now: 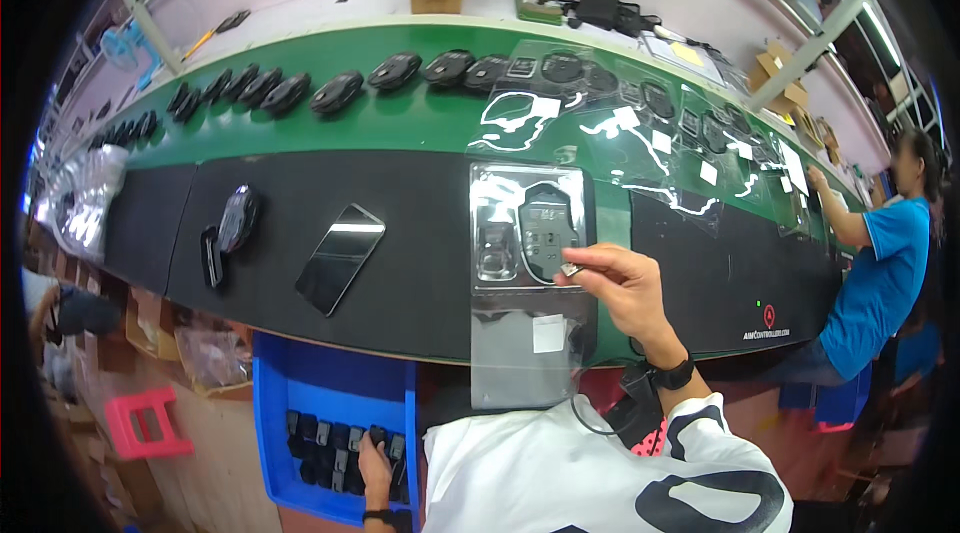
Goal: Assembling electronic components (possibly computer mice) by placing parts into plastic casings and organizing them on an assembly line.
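Right hand: here's the right hand [620, 285], thumb and fingertips pinched on a small metal plug [571, 271]; it hangs over the near right corner of the tray, a black band [672, 374] at the wrist;
Mouse: the dark mouse [550, 233] sits just beyond those fingertips and a little to their left, underside up by the look of it; it fills the right-hand hollow of the clear plastic tray [482, 198];
Cable: a pale cable [523, 238] curves round the mouse's left edge; whether it runs to the pinched plug, I can't make out from here;
Good form: a light pinch looks best, I'd say, with the plug guided rather than pushed; the cable wants to lie flat beside the mouse, no kink, nothing standing above the rim; a free hand steadying the tray would help, as a light shell could slide;
Left hand: down low it goes, the left hand [375, 468] in the blue bin [335, 358], fingers among small black pieces [325, 435]; gripping one or only touching, I cannot tell;
Flap: nearer the body than the right hand lies a clear flap [500, 363] with a white card [548, 333]; best kept clear of the sleeve;
Phone: a dark phone [341, 258] rests well left of the right hand, out of its way.
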Tool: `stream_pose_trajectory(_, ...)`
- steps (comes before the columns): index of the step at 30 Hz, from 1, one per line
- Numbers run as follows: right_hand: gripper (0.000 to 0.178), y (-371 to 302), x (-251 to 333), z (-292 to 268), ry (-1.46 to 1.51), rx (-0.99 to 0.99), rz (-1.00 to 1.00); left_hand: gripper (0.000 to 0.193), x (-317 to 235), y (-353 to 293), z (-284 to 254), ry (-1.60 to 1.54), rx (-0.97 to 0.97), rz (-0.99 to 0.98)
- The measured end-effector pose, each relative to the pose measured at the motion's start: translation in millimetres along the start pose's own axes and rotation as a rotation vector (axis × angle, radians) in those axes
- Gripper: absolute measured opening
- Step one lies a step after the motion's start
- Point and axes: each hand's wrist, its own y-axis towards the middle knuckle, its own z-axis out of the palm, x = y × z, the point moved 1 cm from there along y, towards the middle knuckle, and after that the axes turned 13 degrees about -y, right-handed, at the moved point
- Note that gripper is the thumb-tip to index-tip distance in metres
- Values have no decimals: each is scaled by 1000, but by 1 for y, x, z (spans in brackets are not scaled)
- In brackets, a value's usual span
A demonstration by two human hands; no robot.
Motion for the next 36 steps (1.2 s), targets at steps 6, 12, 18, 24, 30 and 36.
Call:
stream_pose_trajectory(6, 23, -10, 0, -6, 15, 10, -66, 45, -139, 7, -110, -903, -76, -16)
stream_pose_trajectory(12, 26, -20, 24, 15, -147, 29, -283, 62, -310, 50, -120, -1175, 234, 440)
stream_pose_trajectory(18, 37, -7, 49, 33, -359, -110, -646, 65, -415, 99, -107, -947, 561, 891)
stream_pose_trajectory(24, 34, 7, 51, 19, -453, -3, -791, 54, -446, 115, -115, -583, 859, 1058)
stream_pose_trajectory(30, 37, 11, 52, 13, -540, 121, -815, 45, -455, 117, -117, -532, 1009, 967)
stream_pose_trajectory(36, 55, -11, 35, 18, -428, 283, -709, 31, -426, 111, -93, -647, 1046, 945)
